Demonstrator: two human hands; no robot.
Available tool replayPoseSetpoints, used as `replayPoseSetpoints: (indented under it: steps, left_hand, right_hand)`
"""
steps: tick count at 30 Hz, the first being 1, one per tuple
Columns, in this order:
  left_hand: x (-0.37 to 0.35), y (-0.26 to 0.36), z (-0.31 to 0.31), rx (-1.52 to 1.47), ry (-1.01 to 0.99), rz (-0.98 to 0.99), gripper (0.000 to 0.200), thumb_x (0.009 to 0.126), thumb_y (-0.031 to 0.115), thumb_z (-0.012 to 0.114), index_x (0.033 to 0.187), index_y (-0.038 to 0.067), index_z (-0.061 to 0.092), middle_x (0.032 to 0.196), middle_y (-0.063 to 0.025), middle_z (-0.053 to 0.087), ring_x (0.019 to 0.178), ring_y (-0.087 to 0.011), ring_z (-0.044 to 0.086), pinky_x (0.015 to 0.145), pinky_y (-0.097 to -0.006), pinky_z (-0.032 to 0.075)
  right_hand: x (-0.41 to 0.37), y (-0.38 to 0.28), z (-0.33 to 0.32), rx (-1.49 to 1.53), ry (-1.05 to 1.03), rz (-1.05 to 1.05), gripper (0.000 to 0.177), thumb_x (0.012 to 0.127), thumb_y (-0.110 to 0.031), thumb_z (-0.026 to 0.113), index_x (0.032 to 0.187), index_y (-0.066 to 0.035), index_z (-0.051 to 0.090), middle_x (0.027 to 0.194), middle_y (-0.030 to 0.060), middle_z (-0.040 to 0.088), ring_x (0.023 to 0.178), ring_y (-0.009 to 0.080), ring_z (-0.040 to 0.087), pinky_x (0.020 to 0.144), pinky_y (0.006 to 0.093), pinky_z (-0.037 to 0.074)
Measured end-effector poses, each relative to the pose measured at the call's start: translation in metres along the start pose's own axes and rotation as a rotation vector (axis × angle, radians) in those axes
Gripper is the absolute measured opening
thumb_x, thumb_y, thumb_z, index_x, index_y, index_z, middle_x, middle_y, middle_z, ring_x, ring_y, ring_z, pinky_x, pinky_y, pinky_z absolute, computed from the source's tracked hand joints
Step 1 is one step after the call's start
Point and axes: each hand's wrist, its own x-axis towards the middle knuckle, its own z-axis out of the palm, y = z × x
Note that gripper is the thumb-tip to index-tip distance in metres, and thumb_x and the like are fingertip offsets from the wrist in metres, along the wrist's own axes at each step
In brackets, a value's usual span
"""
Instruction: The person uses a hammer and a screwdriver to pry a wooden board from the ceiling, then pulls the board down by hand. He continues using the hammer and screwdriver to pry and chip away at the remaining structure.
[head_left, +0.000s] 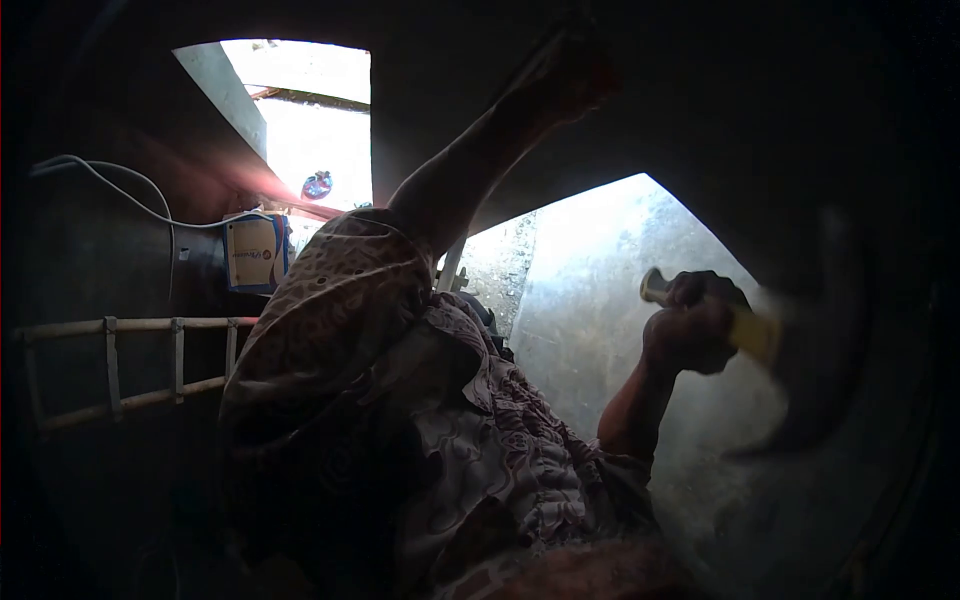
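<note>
My right hand [705,320] is wrapped around the yellow and dark handle of a claw hammer [762,338]. The hammer's large head, at the right, is smeared by motion. My left arm stretches up across the view, and my left hand [580,80] is closed near the top, against a dark surface. Deep shadow hides what its fingers hold, if anything. The two hands are well apart.
A wooden ladder [110,365] lies across the left side. Above it are a cardboard box [255,252] and a white cable [165,200]. A bright opening [320,140] is at upper left; a grey, light-struck surface [590,300] lies behind my right arm.
</note>
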Motion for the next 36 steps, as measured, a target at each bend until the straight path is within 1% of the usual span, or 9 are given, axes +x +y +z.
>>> replayPoseSetpoints:
  steps: [4,6,8,13,18,20,22,31,36]
  left_hand:
    - [0.002,0.01,0.02,-0.29,-0.073,0.054,0.04,0.089,0.037,0.035,0.061,0.012,0.048,0.051,-0.0034,0.043,0.037,-0.0141,0.037,0.032,-0.0269,0.026]
    - [0.019,-0.006,0.019,-0.139,0.17,0.039,0.036,0.089,0.03,0.038,0.062,0.01,0.052,0.057,-0.0057,0.053,0.037,-0.0164,0.04,0.032,-0.027,0.029]
    - [0.045,-0.04,0.003,-0.195,0.2,0.142,0.031,0.088,0.028,0.039,0.066,0.01,0.052,0.056,-0.0064,0.051,0.04,-0.0182,0.042,0.033,-0.0295,0.03]
    - [0.006,0.017,0.043,0.117,0.314,-0.011,0.027,0.088,0.028,0.039,0.076,0.008,0.052,0.066,-0.0112,0.058,0.047,-0.0204,0.049,0.034,-0.0331,0.034]
    - [0.036,-0.016,0.038,0.236,0.347,0.169,0.02,0.086,0.013,0.043,0.081,-0.004,0.052,0.061,-0.0139,0.058,0.048,-0.0213,0.057,0.036,-0.0312,0.045]
    - [0.041,-0.009,0.039,0.248,0.393,0.132,0.022,0.087,0.017,0.041,0.081,-0.001,0.052,0.061,-0.0157,0.058,0.045,-0.0211,0.055,0.036,-0.0304,0.042]
    - [0.044,-0.006,0.052,0.215,0.449,0.077,0.024,0.087,0.021,0.039,0.08,0.001,0.051,0.061,-0.0171,0.058,0.042,-0.0214,0.052,0.035,-0.03,0.039]
    - [0.068,-0.021,0.088,-0.543,0.663,0.313,0.024,0.088,0.018,0.041,0.08,-0.003,0.05,0.053,-0.0134,0.052,0.046,-0.025,0.058,0.036,-0.0338,0.046]
    - [-0.049,-0.036,0.074,0.069,0.472,-0.124,0.029,0.086,0.024,0.046,0.063,0.005,0.05,0.048,-0.0042,0.047,0.043,-0.013,0.051,0.036,-0.0264,0.037]
  right_hand:
    - [0.009,0.026,0.023,-0.489,-0.205,-0.385,0.033,0.087,-0.024,0.04,0.059,-0.009,0.046,0.05,0.0018,0.048,0.042,0.0139,0.05,0.038,0.0247,0.038]
    - [0.014,0.037,0.044,-0.511,-0.466,0.113,0.012,0.083,-0.014,0.051,0.087,-0.006,0.057,0.073,0.0107,0.059,0.055,0.024,0.058,0.048,0.0297,0.046]
    - [0.025,0.055,0.035,-0.668,-0.484,-0.256,0.012,0.083,-0.014,0.05,0.085,-0.004,0.056,0.072,0.0122,0.058,0.056,0.0247,0.059,0.048,0.0302,0.046]
    - [0.022,0.029,0.013,-0.251,-0.114,0.38,0.015,0.08,-0.017,0.048,0.075,-0.004,0.055,0.061,0.0015,0.056,0.054,0.0138,0.056,0.047,0.0283,0.043]
    - [0.022,0.055,0.028,-0.745,-0.705,-0.103,0.011,0.078,-0.008,0.047,0.089,-0.005,0.048,0.081,0.0108,0.053,0.068,0.0263,0.058,0.053,0.0309,0.046]
    - [0.028,0.044,0.02,-0.72,-0.604,-0.111,0.011,0.083,-0.015,0.048,0.078,-0.005,0.048,0.065,0.0098,0.052,0.053,0.025,0.057,0.047,0.033,0.046]
    - [0.028,0.04,0.013,-0.199,-0.365,0.454,0.023,0.088,-0.02,0.041,0.072,-0.006,0.047,0.054,0.0048,0.048,0.041,0.0166,0.053,0.038,0.0287,0.041]
    - [0.03,-0.002,-0.003,0.062,0.043,0.535,0.042,0.092,-0.038,0.032,0.077,0.0,0.042,0.05,0.003,0.036,0.037,0.0089,0.03,0.036,0.0222,0.029]
    - [0.002,0.014,-0.009,0.143,-0.011,0.676,0.045,0.089,-0.044,0.033,0.072,-0.003,0.041,0.048,0.0016,0.041,0.037,0.0099,0.038,0.037,0.0234,0.034]
